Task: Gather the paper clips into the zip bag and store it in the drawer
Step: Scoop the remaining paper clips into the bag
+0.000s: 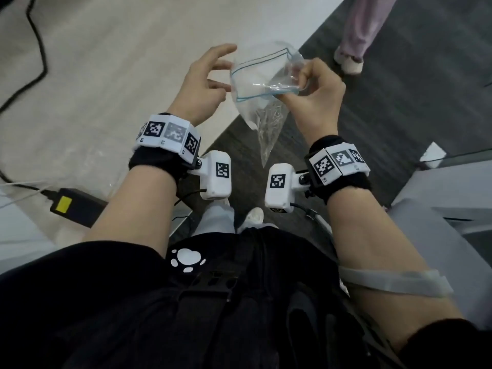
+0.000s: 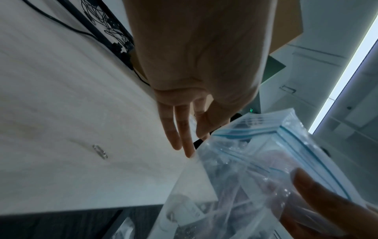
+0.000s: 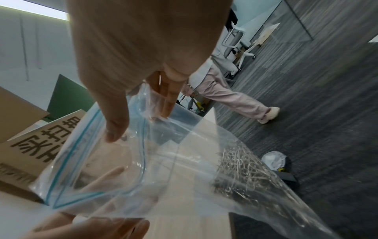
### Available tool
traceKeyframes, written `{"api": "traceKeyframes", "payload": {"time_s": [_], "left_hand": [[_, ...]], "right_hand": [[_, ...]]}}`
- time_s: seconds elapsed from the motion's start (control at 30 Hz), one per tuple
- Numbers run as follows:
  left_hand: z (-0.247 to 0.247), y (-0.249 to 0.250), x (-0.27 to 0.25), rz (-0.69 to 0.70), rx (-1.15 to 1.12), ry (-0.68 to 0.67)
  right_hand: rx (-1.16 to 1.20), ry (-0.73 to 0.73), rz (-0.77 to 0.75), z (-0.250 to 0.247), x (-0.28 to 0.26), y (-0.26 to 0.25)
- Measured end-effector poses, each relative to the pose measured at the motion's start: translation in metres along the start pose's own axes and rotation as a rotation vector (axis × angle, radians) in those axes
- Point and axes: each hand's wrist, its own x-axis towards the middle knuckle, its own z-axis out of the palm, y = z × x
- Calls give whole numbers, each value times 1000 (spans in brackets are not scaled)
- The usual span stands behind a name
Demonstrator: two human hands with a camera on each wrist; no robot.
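Observation:
A clear zip bag [image 1: 262, 75] with a blue zip strip hangs mouth-open over the table's corner. Many silver paper clips [image 1: 269, 121] lie heaped in its lower tip; they also show in the right wrist view as paper clips [image 3: 241, 169]. My right hand [image 1: 303, 75] pinches the bag's right rim, thumb outside and fingers [image 3: 165, 100] inside the mouth. My left hand [image 1: 225, 66] is spread with straight fingers [image 2: 182, 139] right beside the bag's left rim; I cannot tell if it touches. One paper clip [image 2: 100, 152] lies loose on the table.
The light wooden table [image 1: 106, 75] carries a black cable [image 1: 40, 49] and a black power adapter [image 1: 72, 206]. A cardboard box [image 3: 26, 153] stands at the back. Another person's legs [image 1: 362, 27] stand on the dark carpet. A grey cabinet [image 1: 452, 198] is at my right.

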Motion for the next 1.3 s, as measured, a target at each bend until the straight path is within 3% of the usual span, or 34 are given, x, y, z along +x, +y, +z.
{"api": "traceKeyframes", "payload": {"time_s": [0.2, 0.33, 0.53, 0.8, 0.9, 1.03, 1.3], "left_hand": [[21, -32, 4, -174, 37, -88], [14, -67, 12, -238, 81, -31], [-4, -105, 33, -181, 256, 39], [-5, -140, 42, -188, 246, 60], [-2, -145, 43, -152, 205, 109], [-6, -150, 48, -104, 383, 238], [-11, -160, 58, -63, 472, 289]], "right_hand": [[-109, -27, 160, -7, -32, 35], [-127, -58, 237, 7, -47, 52], [-165, -20, 306, 37, -61, 84], [-121, 92, 368, 46, -81, 103], [-168, 94, 383, 45, -83, 107], [-252, 93, 381, 49, -81, 115], [-213, 57, 393, 68, -80, 128]]}}
